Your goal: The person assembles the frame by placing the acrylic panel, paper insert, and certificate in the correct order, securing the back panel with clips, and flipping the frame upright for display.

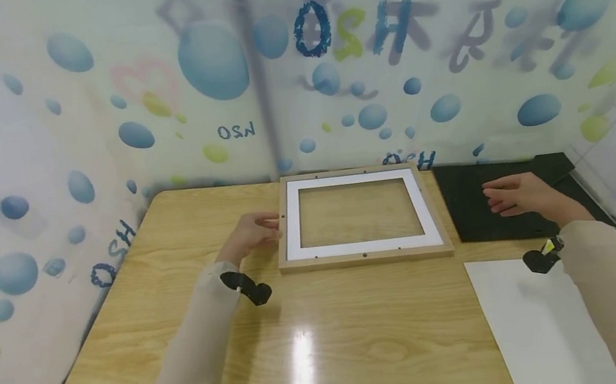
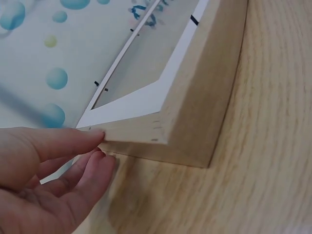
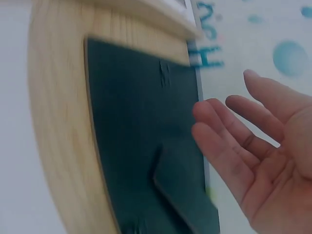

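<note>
A light wooden picture frame (image 1: 366, 258) lies back side up on the table, with a white mat (image 1: 292, 222) set inside it. At its left side is my left hand (image 1: 255, 231). The left wrist view shows the thumb (image 2: 90, 140) at the frame's upper edge, near a corner, and the relaxed fingers (image 2: 92, 183) close against its outer side. My right hand (image 1: 519, 195) is over the black backing board (image 1: 471, 209), its fingers loosely bent and holding nothing. In the right wrist view the board's stand leg (image 3: 183, 195) shows as a raised flap.
A white sheet (image 1: 535, 318) lies at the right front, partly under my right forearm. Behind and beside the wooden table (image 1: 399, 349) hangs a white curtain (image 1: 174, 151) with blue dots and letters, close to the frame's far edge.
</note>
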Tool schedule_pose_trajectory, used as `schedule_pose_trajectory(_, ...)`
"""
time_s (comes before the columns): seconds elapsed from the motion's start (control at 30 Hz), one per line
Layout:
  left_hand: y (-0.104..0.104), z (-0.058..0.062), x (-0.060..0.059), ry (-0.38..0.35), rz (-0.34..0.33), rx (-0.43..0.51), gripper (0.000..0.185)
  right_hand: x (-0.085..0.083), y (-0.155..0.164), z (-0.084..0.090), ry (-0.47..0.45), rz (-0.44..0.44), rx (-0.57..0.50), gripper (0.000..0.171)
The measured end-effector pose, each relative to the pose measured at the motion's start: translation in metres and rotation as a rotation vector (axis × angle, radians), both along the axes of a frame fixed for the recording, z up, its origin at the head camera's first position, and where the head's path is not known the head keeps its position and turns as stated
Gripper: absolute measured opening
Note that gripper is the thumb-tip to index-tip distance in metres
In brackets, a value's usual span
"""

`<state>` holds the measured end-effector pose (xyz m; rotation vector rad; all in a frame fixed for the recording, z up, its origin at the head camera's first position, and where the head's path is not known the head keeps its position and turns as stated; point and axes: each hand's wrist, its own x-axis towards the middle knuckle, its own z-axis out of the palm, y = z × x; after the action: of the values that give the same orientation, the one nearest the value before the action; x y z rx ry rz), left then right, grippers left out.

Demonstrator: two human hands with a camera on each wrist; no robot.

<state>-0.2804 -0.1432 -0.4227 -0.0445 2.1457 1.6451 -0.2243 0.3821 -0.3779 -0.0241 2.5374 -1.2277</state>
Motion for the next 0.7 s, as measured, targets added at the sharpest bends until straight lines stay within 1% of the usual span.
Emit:
schedule_pose_trajectory(0.13,0.001,-0.005,0.001,-0.009,0.029,0.025,0.052,0.013,0.028,0.004,-0.018,-0.013,0.021,0.065)
schedule_pose_trajectory(0.33,-0.001,-0.009,0.006,-0.003,0.059,0.004,0.051,0.031,0.068,0.000,-0.051,-0.023,0.037,0.063)
schedule_pose_trajectory(0.47,-0.003,-0.012,0.006,-0.028,0.064,0.019,0.051,0.047,0.091,-0.007,-0.075,-0.014,0.071,0.063)
schedule_pose_trajectory(0.53,-0.004,-0.013,0.006,-0.037,0.064,0.022,0.051,0.055,0.101,-0.012,-0.085,0.007,0.090,0.063)
schedule_pose_trajectory(0.7,-0.007,-0.014,0.005,-0.037,0.060,0.018,0.052,0.071,0.126,-0.025,-0.126,0.029,0.117,0.061)
